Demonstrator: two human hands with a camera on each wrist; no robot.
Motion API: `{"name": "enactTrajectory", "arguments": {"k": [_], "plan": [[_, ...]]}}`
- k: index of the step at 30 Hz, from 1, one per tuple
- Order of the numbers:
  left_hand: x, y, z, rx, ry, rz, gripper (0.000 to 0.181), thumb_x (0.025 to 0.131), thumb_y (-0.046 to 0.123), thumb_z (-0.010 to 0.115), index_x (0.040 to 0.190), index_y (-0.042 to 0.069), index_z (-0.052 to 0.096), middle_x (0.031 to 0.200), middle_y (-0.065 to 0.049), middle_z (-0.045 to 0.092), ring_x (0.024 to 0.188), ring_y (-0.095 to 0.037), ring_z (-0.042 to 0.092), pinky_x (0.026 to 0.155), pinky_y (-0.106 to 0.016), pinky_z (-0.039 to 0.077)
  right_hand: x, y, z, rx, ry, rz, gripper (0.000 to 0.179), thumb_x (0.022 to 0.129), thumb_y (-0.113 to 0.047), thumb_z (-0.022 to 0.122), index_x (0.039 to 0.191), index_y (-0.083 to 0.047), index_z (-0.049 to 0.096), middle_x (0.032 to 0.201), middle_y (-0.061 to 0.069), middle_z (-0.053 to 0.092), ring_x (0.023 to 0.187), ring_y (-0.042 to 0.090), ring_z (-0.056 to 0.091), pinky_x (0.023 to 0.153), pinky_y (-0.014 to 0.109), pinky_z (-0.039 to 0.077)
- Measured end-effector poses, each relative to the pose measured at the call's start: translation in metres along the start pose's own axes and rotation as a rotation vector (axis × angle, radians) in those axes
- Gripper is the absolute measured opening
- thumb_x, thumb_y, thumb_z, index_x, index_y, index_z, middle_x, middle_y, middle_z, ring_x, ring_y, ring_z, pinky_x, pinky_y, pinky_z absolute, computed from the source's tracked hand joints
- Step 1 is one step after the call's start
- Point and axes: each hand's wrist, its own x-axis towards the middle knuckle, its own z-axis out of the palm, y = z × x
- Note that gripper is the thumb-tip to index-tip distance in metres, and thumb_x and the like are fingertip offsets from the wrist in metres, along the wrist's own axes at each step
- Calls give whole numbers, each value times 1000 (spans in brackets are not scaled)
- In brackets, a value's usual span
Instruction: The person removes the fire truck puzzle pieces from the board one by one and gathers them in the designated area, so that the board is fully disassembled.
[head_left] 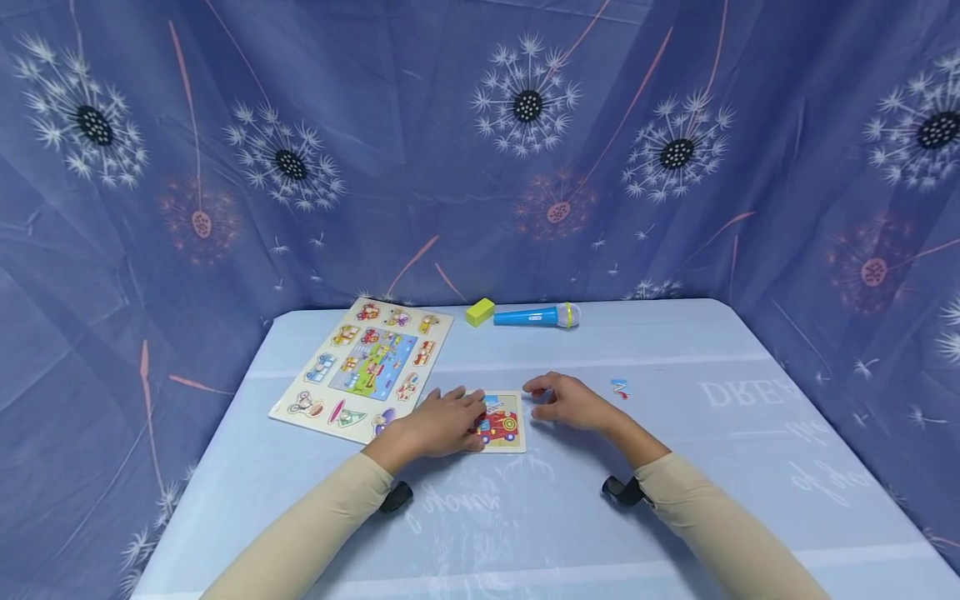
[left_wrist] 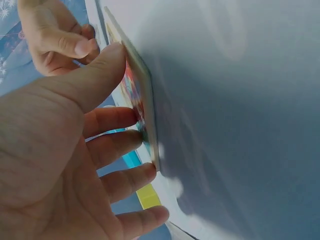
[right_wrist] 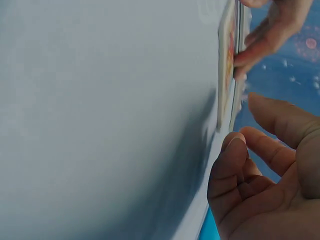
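Note:
A small square puzzle board [head_left: 504, 427] with a red vehicle picture lies flat on the table in the head view. My left hand [head_left: 442, 423] covers its left part, fingers spread. In the left wrist view, the fingertips rest on the face of the board [left_wrist: 145, 87] and along its edge. Just off the board's right side is my right hand [head_left: 573, 404], with loosely bent fingers. The right wrist view has nothing between that hand's thumb and fingers [right_wrist: 227, 167].
A large peg puzzle [head_left: 300, 408] with vehicle pieces lies left of the small board. At the back are a yellow-green block [head_left: 480, 312] and a blue toy microphone [head_left: 536, 317]. Small blue and red pieces [head_left: 619, 388] lie beyond my right hand. Patterned cloth [head_left: 420, 125] surrounds the table.

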Motion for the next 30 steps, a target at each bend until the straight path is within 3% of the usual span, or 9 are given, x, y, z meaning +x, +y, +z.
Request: {"name": "enactTrajectory", "arguments": {"k": [5,10,15,22,30], "plan": [[-1,-2,-1,-16,-19,4,66,97,50,65,152,16,48,164,-6,37,151,-33,32,117,-62,30,3,0,12,-10,-16,-27,50,88,-14,79,134,-3,63,116,8,62,94,21,56,67,33,55],[-4,-1,-1,-24,-3,40,67,98,51,65,154,19,47,163,-4,38,152,-31,32,116,-62,31,5,-8,23,-62,-23,-32,54,85,-20,83,134,-4,65,114,4,61,99,19,55,80,34,50],[-8,1,-2,-20,8,78,67,98,51,64,154,20,47,163,0,39,152,-30,32,116,-63,30,6,-18,33,-166,11,-37,51,82,-23,87,125,-4,70,108,3,62,96,18,56,87,38,49],[-8,0,-1,-21,-10,67,64,99,51,62,154,22,48,161,2,41,152,-29,32,116,-65,29,3,-27,41,-263,64,31,41,78,-22,90,111,-6,73,101,2,60,92,17,55,88,40,49],[-7,-3,0,-66,-4,81,60,97,49,66,151,25,53,159,0,45,151,-32,32,115,-68,28,2,-29,43,-267,86,46,36,77,-21,91,105,-11,71,98,1,57,88,16,51,84,37,47]]}}
